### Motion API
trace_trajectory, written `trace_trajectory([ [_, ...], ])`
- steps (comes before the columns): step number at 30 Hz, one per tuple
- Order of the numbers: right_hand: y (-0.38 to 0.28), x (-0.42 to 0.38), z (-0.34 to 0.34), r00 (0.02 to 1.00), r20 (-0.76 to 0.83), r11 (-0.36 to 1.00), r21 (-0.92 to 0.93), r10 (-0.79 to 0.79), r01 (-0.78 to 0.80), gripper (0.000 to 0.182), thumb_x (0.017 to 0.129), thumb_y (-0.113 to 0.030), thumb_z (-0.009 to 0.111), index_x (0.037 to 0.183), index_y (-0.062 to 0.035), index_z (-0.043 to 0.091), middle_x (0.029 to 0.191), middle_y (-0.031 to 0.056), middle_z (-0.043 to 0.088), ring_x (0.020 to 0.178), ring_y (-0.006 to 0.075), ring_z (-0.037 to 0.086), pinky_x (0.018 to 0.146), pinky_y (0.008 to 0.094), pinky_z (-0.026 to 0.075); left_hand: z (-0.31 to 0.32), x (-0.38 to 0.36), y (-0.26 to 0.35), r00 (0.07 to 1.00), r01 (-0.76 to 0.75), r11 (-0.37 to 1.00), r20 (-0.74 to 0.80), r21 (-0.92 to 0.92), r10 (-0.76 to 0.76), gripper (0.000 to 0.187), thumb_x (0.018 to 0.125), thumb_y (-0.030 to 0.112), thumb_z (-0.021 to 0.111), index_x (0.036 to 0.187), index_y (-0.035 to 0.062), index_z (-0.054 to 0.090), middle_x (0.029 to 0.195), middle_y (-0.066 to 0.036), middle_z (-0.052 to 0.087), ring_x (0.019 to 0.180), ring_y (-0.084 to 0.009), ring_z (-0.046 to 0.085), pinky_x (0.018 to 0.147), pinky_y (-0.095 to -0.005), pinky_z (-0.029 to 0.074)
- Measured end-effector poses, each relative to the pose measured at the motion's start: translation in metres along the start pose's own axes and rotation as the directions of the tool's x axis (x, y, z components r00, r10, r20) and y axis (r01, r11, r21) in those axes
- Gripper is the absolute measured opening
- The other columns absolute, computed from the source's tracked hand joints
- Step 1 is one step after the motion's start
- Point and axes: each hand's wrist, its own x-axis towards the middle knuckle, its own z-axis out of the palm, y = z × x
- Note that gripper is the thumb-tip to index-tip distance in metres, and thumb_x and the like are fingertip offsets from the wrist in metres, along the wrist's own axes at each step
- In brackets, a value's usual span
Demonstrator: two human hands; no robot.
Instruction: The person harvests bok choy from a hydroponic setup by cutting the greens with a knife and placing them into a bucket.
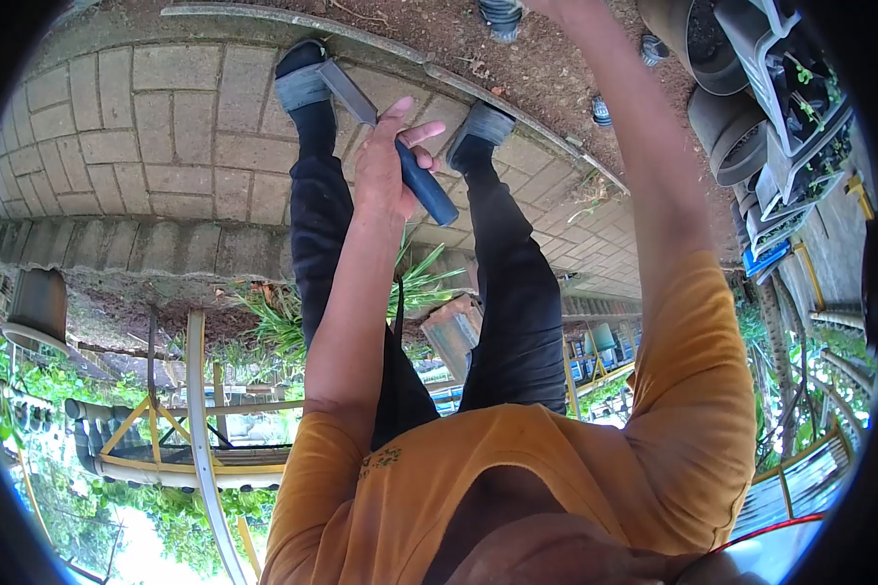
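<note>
Hand tool point(400, 146): a flat grey metal blade on a dark blue handle, at about 12 o'clock from the centre of the view. It lies between the person's two feet and above the paving, with the blade slanting towards 11 o'clock and the butt of the handle towards 4 o'clock.
Left hand point(385, 171): closed round the upper part of the blue handle, thumb across it, one finger lifted off. The grip close to the blade probably gives control of the blade edge rather than reach.
Right hand: it passes out of the top edge of the view, so I cannot tell whether it is loose, clenched or holding anything. Only the right arm point(654, 195) shows, stretched towards 1 o'clock over the soil.
Stance: the black trouser legs point(512, 292) stand apart and the orange shirt point(517, 468) hangs at 6 o'clock. The body is bent far forward, which would bring the hands down to ground level.
Feet: grey sandals point(302, 83) at 11 and 12 o'clock, planted on the paving next to its edge.
Brick paving point(166, 127): from 9 to 12 o'clock, edged by a curved kerb point(390, 49).
Soil bed point(537, 68): bare brown earth beyond the kerb, at 12 to 1 o'clock.
Pots point(732, 132): stacked empty at 2 o'clock, with seedling trays point(800, 107) just beside them, near the bed.
</note>
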Motion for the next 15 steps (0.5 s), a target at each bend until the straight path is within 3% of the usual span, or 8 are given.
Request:
trace_trajectory([
  [1, -0.002, -0.011, -0.005, 0.996, 0.018, 0.996, 0.02, 0.088, -0.088, 0.037, 0.09, -0.02, 0.06, 0.105, 0.013, 0.055, 0.106, 0.0315, 0.06, 0.101, 0.0407, 0.06, 0.09, 0.0489, 0.046, 0.0, 0.0, 0.0, 1.0, 0.001, 1.0, 0.008, 0.003, -0.001, 0.04, 0.098, 0.022, 0.045, 0.135, 0.0054, 0.045, 0.104, -0.025, 0.064, 0.051, -0.0108, 0.048, 0.056, -0.0304, 0.047],
  [4, 0.063, -0.008, 0.059, 0.956, -0.289, 0.994, -0.072, 0.054, -0.078, 0.039, 0.09, -0.022, 0.061, 0.104, 0.0138, 0.056, 0.093, 0.0315, 0.062, 0.095, 0.0416, 0.062, 0.095, 0.047, 0.044, -0.001, 0.003, -0.003, 1.0, 0.011, 1.0, 0.027, 0.001, -0.011, 0.04, 0.098, 0.023, 0.046, 0.135, 0.0056, 0.045, 0.104, -0.024, 0.065, 0.051, -0.0106, 0.048, 0.057, -0.0304, 0.047],
  [5, 0.068, -0.017, 0.061, 0.981, -0.165, 0.991, -0.068, 0.106, -0.119, 0.046, 0.089, -0.022, 0.062, 0.113, 0.0157, 0.053, 0.111, 0.0342, 0.058, 0.097, 0.0433, 0.06, 0.102, 0.0456, 0.04, -0.001, 0.004, -0.005, 0.999, 0.017, 1.0, 0.029, -0.004, -0.017, 0.04, 0.098, 0.023, 0.046, 0.135, 0.0057, 0.045, 0.103, -0.024, 0.065, 0.051, -0.0106, 0.048, 0.057, -0.0304, 0.047],
  [8, 0.087, -0.04, 0.109, 0.79, -0.613, 0.998, 0.046, 0.002, 0.034, 0.04, 0.086, -0.036, 0.066, 0.105, -0.0002, 0.067, 0.101, 0.0294, 0.059, 0.097, 0.0441, 0.059, 0.086, 0.0463, 0.049, 0.001, 0.004, -0.005, 1.0, 0.021, 1.0, 0.012, 0.018, -0.021, 0.041, 0.098, 0.023, 0.046, 0.135, 0.0056, 0.044, 0.105, -0.024, 0.064, 0.052, -0.0104, 0.048, 0.057, -0.0302, 0.047],
  [9, 0.085, -0.048, 0.117, 0.778, -0.626, 0.991, 0.131, 0.061, 0.028, 0.046, 0.082, -0.037, 0.071, 0.102, 0.0049, 0.066, 0.106, 0.0322, 0.056, 0.1, 0.0457, 0.057, 0.089, 0.0455, 0.047, 0.002, 0.003, -0.005, 1.0, 0.022, 0.999, 0.003, 0.03, -0.022, 0.041, 0.098, 0.023, 0.046, 0.135, 0.0055, 0.044, 0.105, -0.024, 0.064, 0.052, -0.0104, 0.048, 0.057, -0.0302, 0.047],
  [12, 0.077, -0.071, 0.13, 0.777, -0.607, 0.979, 0.194, 0.169, -0.062, 0.046, 0.083, -0.037, 0.07, 0.1, 0.006, 0.066, 0.102, 0.0316, 0.057, 0.1, 0.0445, 0.056, 0.091, 0.0448, 0.046, 0.003, 0.003, -0.006, 0.999, 0.033, 0.999, 0.014, 0.032, -0.033, 0.042, 0.098, 0.022, 0.047, 0.136, 0.0053, 0.044, 0.108, -0.025, 0.063, 0.053, -0.0103, 0.048, 0.057, -0.03, 0.047],
  [15, 0.09, -0.08, 0.158, 0.716, -0.662, 0.963, 0.264, 0.22, -0.051, 0.049, 0.083, -0.039, 0.07, 0.097, 0.0086, 0.065, 0.099, 0.0317, 0.057, 0.1, 0.0437, 0.055, 0.091, 0.0442, 0.045, 0.001, 0.01, -0.011, 0.999, 0.034, 0.999, -0.005, -0.007, -0.034, 0.03, 0.098, 0.026, 0.05, 0.123, 0.0094, 0.055, 0.099, -0.024, 0.067, 0.048, -0.0137, 0.052, 0.052, -0.0322, 0.049],
])
